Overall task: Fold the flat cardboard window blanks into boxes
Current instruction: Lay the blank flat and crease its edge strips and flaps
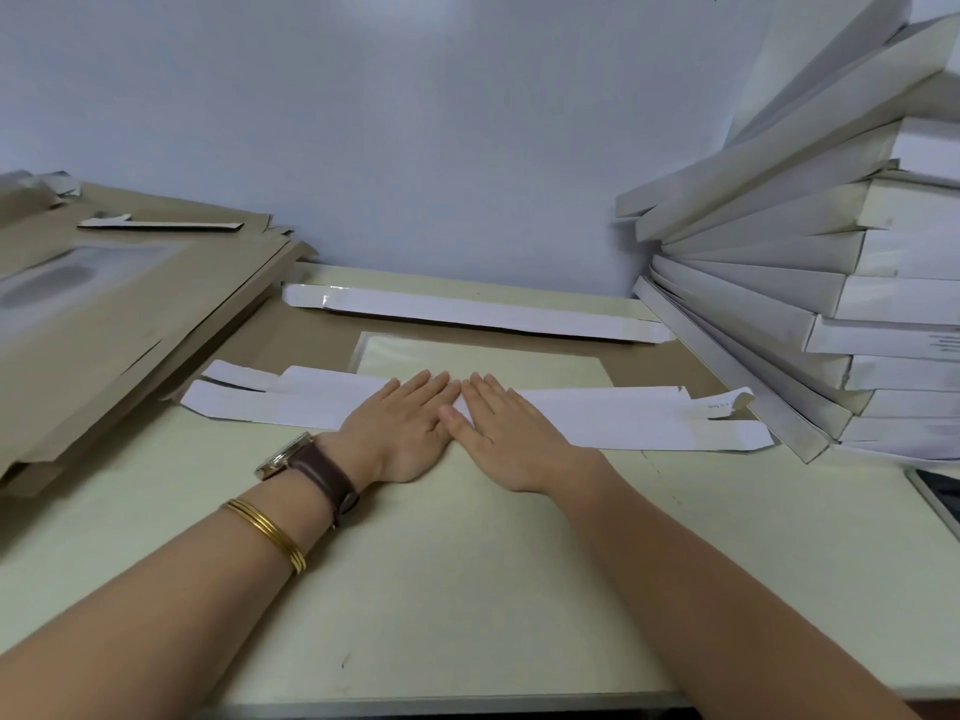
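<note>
A flat cardboard window blank (291, 335) lies brown side up on the table, its clear window (488, 363) in the middle. The blank's near long flap (623, 413) is folded over, white side up, and the far long flap (467, 311) is folded over too. My left hand (400, 433) and my right hand (498, 439) lie side by side, fingers straight, pressing flat on the middle of the near flap. A watch and gold bangles sit on my left wrist.
A stack of flat brown blanks (119, 314) sits at the left, with a loose strip on top. A tall, leaning pile of folded white boxes (831, 283) fills the right. A pale wall stands behind. A dark flat object (940, 498) shows at the right edge of the cream table (467, 589).
</note>
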`<state>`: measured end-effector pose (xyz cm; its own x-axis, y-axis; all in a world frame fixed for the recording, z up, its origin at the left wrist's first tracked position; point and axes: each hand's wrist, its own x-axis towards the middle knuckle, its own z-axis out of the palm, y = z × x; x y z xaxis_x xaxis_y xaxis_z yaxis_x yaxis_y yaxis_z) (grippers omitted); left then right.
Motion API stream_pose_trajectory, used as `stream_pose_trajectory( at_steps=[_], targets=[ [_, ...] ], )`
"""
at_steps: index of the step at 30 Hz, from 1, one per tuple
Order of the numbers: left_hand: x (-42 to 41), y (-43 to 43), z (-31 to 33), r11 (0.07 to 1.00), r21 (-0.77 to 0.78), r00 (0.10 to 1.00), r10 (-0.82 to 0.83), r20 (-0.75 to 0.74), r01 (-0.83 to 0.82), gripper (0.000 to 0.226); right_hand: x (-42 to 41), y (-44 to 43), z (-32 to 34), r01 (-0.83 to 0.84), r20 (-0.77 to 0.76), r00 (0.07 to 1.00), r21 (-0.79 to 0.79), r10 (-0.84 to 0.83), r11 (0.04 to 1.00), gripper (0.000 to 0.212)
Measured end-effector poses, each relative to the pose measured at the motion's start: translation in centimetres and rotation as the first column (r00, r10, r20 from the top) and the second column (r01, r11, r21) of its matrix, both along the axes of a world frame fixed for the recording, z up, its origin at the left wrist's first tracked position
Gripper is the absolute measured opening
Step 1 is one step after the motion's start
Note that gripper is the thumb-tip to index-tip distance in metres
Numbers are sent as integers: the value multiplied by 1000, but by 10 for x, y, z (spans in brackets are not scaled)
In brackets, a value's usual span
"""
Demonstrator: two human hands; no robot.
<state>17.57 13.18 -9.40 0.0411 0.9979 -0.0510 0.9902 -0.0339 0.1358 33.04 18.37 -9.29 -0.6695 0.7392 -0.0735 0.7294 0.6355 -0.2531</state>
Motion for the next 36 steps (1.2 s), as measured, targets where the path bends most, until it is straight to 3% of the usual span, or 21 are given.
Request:
stream_pose_trajectory(
  at_steps=[7, 22, 32, 36],
  targets=[
    [-25, -8, 4, 997, -44, 998, 56, -3, -56, 60, 42, 20, -3, 49, 45, 998, 23, -50, 999, 75],
    [-94, -34, 1, 969, -49, 970, 240, -22, -241, 69, 163, 49, 2, 337, 44, 940, 12, -338, 941, 73],
    [-112, -50, 5, 919, -70, 921, 387, -31, -389, 66, 176, 49, 2, 426, 19, 904, 32, -427, 904, 72],
    [-118, -54, 7, 886, -112, 890, 455, 16, -450, 78, 176, 49, 3, 447, 3, 895, 20, -447, 895, 68]
  ],
)
